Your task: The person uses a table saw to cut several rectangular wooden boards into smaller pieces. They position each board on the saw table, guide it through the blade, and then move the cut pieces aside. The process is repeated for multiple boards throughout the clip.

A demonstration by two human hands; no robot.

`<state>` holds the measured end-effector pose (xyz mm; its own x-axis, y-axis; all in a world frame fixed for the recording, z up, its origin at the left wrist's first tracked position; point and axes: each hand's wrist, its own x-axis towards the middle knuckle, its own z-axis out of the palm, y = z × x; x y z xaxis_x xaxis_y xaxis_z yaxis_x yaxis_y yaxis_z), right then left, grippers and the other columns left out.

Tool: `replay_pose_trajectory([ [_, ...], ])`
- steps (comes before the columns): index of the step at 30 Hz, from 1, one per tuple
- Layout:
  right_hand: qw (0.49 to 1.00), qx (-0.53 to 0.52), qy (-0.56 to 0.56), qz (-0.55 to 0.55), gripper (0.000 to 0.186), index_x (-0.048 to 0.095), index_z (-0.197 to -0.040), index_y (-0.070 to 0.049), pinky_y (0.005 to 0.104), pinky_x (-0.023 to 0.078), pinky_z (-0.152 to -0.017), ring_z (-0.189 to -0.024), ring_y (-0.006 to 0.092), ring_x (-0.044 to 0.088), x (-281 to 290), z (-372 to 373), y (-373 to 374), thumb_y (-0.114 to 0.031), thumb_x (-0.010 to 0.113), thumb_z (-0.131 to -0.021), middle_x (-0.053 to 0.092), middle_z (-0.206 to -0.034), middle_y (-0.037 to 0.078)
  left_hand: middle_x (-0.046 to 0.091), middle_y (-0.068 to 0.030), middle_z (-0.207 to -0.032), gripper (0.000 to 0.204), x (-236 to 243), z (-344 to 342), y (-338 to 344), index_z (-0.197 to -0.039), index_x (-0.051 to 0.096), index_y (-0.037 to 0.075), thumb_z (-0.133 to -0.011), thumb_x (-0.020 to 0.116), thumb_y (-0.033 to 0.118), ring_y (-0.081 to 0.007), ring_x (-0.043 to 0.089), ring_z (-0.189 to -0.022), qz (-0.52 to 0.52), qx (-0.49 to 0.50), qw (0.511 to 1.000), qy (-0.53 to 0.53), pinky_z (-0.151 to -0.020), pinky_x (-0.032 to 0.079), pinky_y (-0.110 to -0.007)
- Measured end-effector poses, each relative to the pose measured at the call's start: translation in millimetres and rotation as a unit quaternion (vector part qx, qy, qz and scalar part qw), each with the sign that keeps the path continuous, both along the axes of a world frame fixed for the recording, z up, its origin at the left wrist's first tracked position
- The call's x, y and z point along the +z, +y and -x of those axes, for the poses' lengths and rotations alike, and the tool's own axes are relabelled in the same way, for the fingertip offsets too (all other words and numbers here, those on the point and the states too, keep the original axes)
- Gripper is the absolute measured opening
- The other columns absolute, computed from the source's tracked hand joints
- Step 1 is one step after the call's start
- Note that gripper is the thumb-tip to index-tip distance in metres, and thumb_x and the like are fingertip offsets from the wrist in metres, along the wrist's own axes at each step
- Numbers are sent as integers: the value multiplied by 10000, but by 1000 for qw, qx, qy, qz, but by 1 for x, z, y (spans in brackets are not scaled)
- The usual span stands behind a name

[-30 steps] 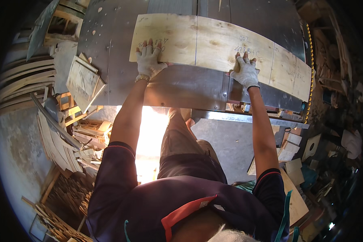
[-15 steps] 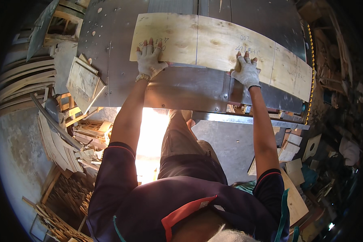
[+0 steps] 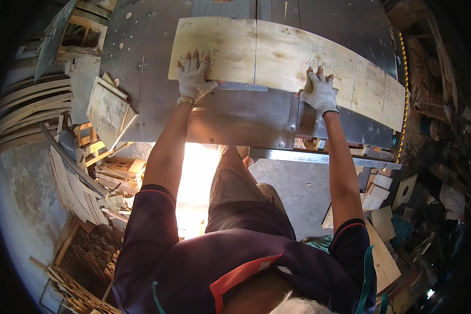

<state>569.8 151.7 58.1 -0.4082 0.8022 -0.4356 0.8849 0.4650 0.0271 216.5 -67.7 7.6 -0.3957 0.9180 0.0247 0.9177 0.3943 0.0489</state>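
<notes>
A long, pale plywood board (image 3: 282, 47) lies flat across the dark metal table (image 3: 235, 112), with handwritten marks and lines across its width. My left hand (image 3: 194, 81), in a white glove with bare fingertips, rests on the board's near left part with its fingers spread. On the near edge further right lies my right hand (image 3: 320, 94), gloved the same way, its fingers stretched over the wood. Both palms reach over the board's near edge. What is under the board is hidden.
A yellow toothed strip (image 3: 403, 99) runs along the table's right side. A metal rail (image 3: 324, 156) borders its front. Curved wooden strips (image 3: 34, 104) are stacked at left, above a heap of offcuts (image 3: 83, 261). Boards (image 3: 382, 222) lean at lower right. Bright light falls beside my legs.
Both hands and the board stay in the same place. Only the view has shifted very slightly, with the table's front edge sitting a little lower.
</notes>
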Motion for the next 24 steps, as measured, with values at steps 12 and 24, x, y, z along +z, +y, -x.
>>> replay_pose_trajectory([
  [12, 1000, -1, 16, 11, 1102, 309, -1670, -312, 803, 248, -1160, -1590, 527, 139, 3, 5, 8, -592, 855, -755, 177, -1773, 108, 386, -164, -1668, 1074, -2, 5, 8, -1616, 439, 254, -709, 799, 702, -361, 290, -1574, -12, -3, 1000, 1, -1254, 186, -639],
  [24, 1000, 0, 13, 9, 1095, 320, -1664, -313, 799, 265, -1148, -1583, 537, 159, 3, 9, 15, -587, 859, -751, 186, -1773, 104, 426, -176, -1645, 1079, -12, 13, 14, -1592, 480, 266, -681, 791, 754, -377, 325, -1555, -44, -13, 999, 28, -1239, 216, -649],
])
